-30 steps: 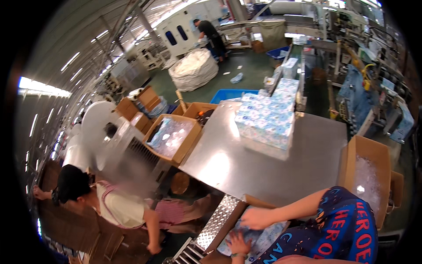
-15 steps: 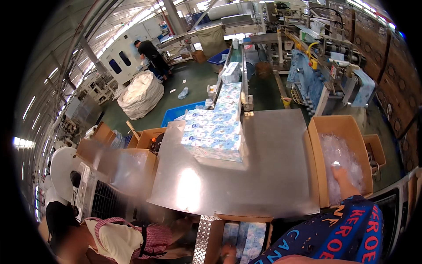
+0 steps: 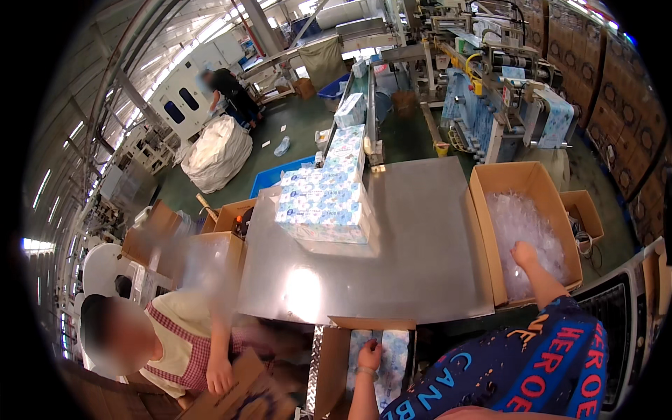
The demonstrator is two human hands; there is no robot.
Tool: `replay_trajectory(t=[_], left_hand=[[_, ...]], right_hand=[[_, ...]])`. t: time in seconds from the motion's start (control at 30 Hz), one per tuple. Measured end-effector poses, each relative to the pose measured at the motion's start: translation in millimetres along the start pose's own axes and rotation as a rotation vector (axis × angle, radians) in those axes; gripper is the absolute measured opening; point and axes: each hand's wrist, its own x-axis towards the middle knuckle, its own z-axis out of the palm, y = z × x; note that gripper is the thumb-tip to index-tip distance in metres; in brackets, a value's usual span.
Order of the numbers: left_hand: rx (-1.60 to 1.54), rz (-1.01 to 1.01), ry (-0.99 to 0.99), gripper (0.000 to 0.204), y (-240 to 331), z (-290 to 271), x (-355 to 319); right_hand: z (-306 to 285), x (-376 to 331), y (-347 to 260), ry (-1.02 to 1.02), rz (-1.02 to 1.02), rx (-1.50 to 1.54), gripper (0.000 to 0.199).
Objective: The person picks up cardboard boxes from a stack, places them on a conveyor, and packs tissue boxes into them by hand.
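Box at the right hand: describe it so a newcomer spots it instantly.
Find the big shiny metal table. Beside its right edge stands an open cardboard box. Unlike the smaller box to its right, it holds heaped clear plastic, with the right hand on it.

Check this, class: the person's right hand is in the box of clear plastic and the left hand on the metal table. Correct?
No. The head view shows the left hand at the flowered packs in the cardboard box by the lower edge, not on the metal table; the right hand is in the box of clear plastic.
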Motion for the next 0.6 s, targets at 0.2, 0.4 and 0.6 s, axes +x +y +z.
replay_trajectory(t=[0.2, 0.4, 0.6], left_hand=[[-0.440, -0.050, 0.208, 0.029, 50, -6, -76], [-1.214, -0.199, 0.243, 0.038, 129, -15, -110], [-1.387, -0.391, 0.494, 0.042, 77, -3, -155]], right_hand=[[-96, -2, -175, 0.004, -0.210, 1.165, 0.039], [-152, -183, -392, -0.180, -1.185, 1.136, 0.022], [-31, -304, -454, -0.347, -1.709, 0.542, 0.051]])
